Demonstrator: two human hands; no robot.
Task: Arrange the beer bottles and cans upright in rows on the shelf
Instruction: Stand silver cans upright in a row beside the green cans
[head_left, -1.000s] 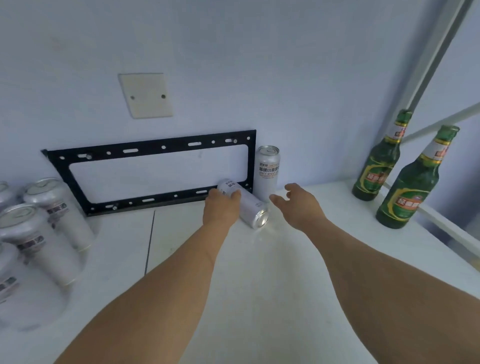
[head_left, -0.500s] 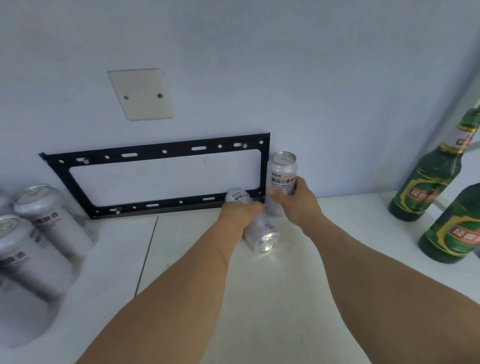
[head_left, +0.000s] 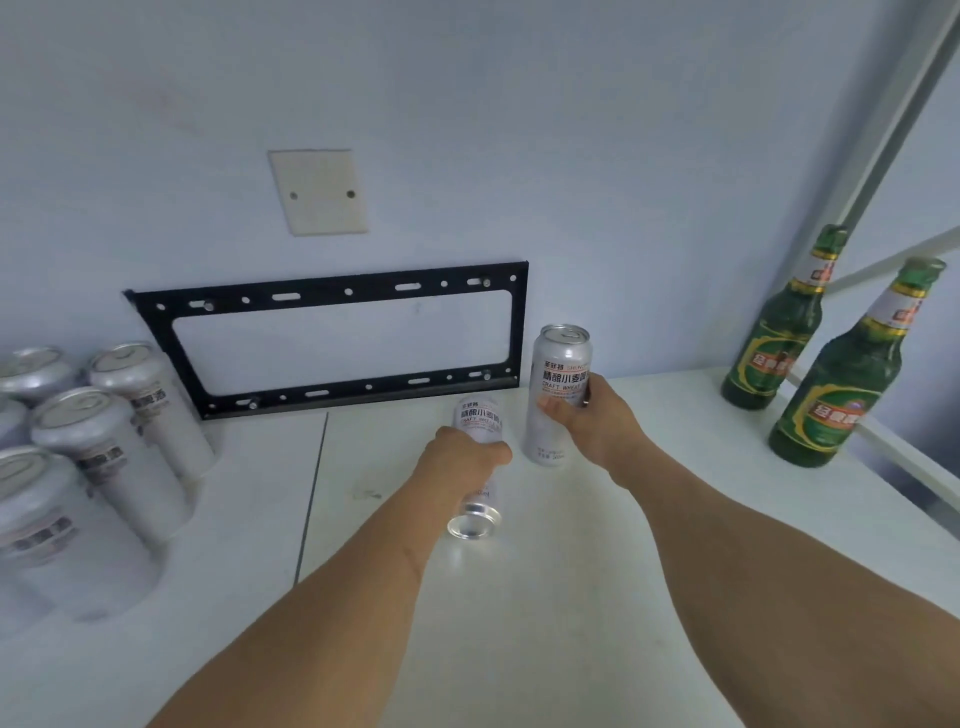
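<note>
Left hand (head_left: 470, 457) grasps a silver aluminium beer can (head_left: 478, 467) around its middle; this can is tilted, base toward the camera and lifted off the white shelf surface (head_left: 571, 597), top pointing at the rear wall. Its label reads "CRAFT WHE…" under partly covered Chinese characters.

Right hand (head_left: 592, 421) grasps a second silver aluminium beer can (head_left: 558, 395), upright, just beside the tilted one on its right and near the shelf's rear edge. Legible print: "CRAFT WHEAT", Chinese characters above, "500ml" near the base. Whether its base touches the shelf cannot be told.

At the shelf's right edge stand two green glass beer bottles (head_left: 831, 374) with gold-and-red oval labels; the writing is blurred. A white metal frame bar (head_left: 883, 260) crosses behind them.

At the left edge a cluster of upright silver cans (head_left: 104, 447) stands in rows, labels blurred.

On the rear wall a black perforated metal mounting bracket (head_left: 337, 338) sits directly behind the handled cans, with a cream blank wall plate (head_left: 318, 191) above it. A seam (head_left: 311, 493) runs front to back across the shelf left of the hands.
</note>
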